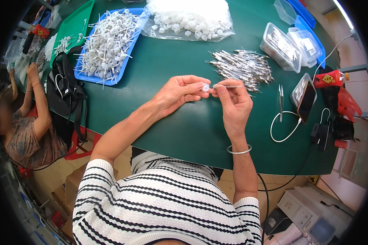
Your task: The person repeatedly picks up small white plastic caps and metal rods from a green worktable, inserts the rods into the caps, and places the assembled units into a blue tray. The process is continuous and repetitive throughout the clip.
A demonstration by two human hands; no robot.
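Note:
My left hand (184, 90) pinches a small white plastic cap (205, 87) between thumb and fingers. Close beside it, my right hand (234, 96) grips a thin metal rod (231, 86) that points at the cap; whether its tip sits inside the cap is too small to tell. Just beyond my right hand lies a heap of similar thin metal rods (245, 69) on the green table. To the left, a blue tray (78, 72) is piled with white caps on rods (110, 45).
A clear bag of white caps (188, 24) lies at the far middle. Right: plastic boxes (282, 47), tweezers (281, 98), a white cable (272, 132), a phone (306, 102) and a red bottle (329, 79). Left: a black backpack (63, 87), a green tray (73, 22) and another person (32, 130).

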